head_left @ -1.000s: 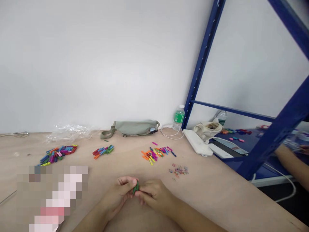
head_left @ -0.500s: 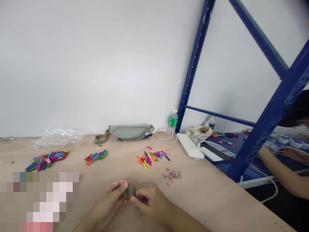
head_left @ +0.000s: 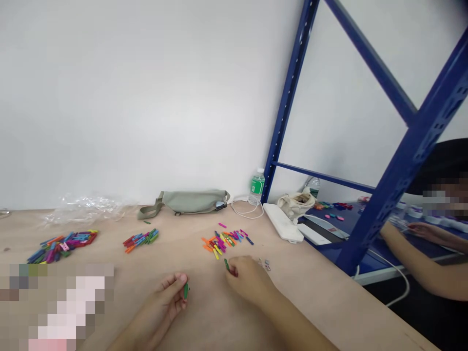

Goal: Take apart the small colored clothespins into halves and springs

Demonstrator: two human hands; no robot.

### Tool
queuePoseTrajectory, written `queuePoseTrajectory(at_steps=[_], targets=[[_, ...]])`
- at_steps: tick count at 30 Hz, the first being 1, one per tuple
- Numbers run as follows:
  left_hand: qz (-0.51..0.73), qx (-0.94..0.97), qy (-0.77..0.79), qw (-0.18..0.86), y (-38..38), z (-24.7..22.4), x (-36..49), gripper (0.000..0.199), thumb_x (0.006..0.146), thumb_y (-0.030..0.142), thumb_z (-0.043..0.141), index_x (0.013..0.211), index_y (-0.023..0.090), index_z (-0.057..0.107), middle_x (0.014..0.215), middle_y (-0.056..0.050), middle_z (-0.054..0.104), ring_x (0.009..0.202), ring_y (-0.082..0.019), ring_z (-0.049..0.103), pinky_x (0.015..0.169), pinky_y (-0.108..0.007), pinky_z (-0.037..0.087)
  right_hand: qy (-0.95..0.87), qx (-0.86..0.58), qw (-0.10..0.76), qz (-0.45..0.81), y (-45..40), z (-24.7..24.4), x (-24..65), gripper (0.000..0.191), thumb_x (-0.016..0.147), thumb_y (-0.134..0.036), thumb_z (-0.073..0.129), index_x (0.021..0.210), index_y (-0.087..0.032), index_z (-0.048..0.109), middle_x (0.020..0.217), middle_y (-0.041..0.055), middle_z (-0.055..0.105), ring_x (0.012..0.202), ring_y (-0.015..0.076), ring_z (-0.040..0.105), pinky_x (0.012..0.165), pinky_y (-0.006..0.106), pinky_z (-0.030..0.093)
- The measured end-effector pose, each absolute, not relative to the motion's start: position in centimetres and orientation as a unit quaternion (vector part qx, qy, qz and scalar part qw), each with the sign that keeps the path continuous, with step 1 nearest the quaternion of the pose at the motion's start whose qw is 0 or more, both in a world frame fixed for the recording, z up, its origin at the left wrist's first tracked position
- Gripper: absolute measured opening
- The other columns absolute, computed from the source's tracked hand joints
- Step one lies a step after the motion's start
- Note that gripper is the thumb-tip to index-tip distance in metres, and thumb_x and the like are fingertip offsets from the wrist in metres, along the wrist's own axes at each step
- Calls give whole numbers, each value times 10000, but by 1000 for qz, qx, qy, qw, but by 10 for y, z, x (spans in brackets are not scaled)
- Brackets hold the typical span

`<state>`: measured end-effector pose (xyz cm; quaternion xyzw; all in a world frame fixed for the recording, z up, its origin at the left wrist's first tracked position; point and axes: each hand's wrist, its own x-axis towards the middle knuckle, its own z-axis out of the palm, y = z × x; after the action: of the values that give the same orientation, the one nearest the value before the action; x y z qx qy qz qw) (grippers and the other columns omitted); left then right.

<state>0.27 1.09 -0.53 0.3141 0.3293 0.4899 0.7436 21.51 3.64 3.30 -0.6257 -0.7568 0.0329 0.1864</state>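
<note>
Green clothespin half (head_left: 186, 290) is pinched in the left hand (head_left: 164, 298), just parted from the second green half (head_left: 226, 264) pinched by the right hand (head_left: 248, 278).

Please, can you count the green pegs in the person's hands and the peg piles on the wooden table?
Green pegs: 2 (left peg in left hand, right peg in right hand)
Piles on wooden table: 3 (left pile, middle pile, right pile)
Total: 5
</note>
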Motion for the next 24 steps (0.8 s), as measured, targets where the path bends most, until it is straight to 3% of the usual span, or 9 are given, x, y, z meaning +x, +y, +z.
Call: queuePoseTrajectory(at_steps=[3, 5, 8, 15, 20, 24], targets=[[489, 319, 333, 741, 11, -5, 3, 136, 666, 291, 639, 749, 188, 610, 636, 20, 566, 567, -85, 491, 547, -191, 386, -736, -633, 230, 67, 50, 34, 211, 222, 773, -286, 434, 614, -169, 536, 622, 34, 570, 549, 133, 479, 487, 223, 248], [486, 322, 331, 742, 10, -5, 3, 143, 671, 289, 635, 765, 184, 606, 645, 18, 561, 568, -80, 482, 546, -185, 382, -715, -632, 284, 92, 58, 35, 209, 272, 805, -368, 390, 783, -171, 575, 725, 56, 596, 625, 156, 516, 525, 232, 298], [485, 325, 319, 746, 10, -6, 2, 137, 688, 279, 621, 783, 182, 599, 644, 17, 545, 564, -74, 464, 543, -178, 376, -706, -616, 329, 117, 60, 37, 206, 318, 811, -406, 371, 952, -185, 551, 797, 50, 599, 656, 158, 527, 563, 243, 346], [489, 370, 296, 732, 9, -5, 4, 171, 676, 303, 624, 771, 168, 583, 648, 7, 532, 561, -83, 444, 562, -202, 381, -784, -453, 339, 256, 25, 27, 176, 206, 742, -317, 508, 872, -168, 564, 697, 9, 573, 548, 103, 484, 509, 198, 374], [484, 423, 303, 704, 5, -2, 5, 192, 678, 333, 609, 765, 163, 582, 699, -3, 546, 596, -98, 449, 594, -223, 380, -823, -410, 307, 246, 9, 24, 164, 192, 794, -272, 450, 720, -177, 600, 655, 3, 576, 581, 102, 486, 545, 191, 372], [474, 444, 303, 697, 4, -4, 5, 167, 707, 316, 584, 758, 157, 578, 680, 3, 536, 599, -95, 439, 606, -221, 369, -851, -384, 286, 217, 7, 27, 169, 209, 816, -233, 415, 715, -176, 589, 655, 4, 563, 606, 105, 484, 570, 191, 369]])
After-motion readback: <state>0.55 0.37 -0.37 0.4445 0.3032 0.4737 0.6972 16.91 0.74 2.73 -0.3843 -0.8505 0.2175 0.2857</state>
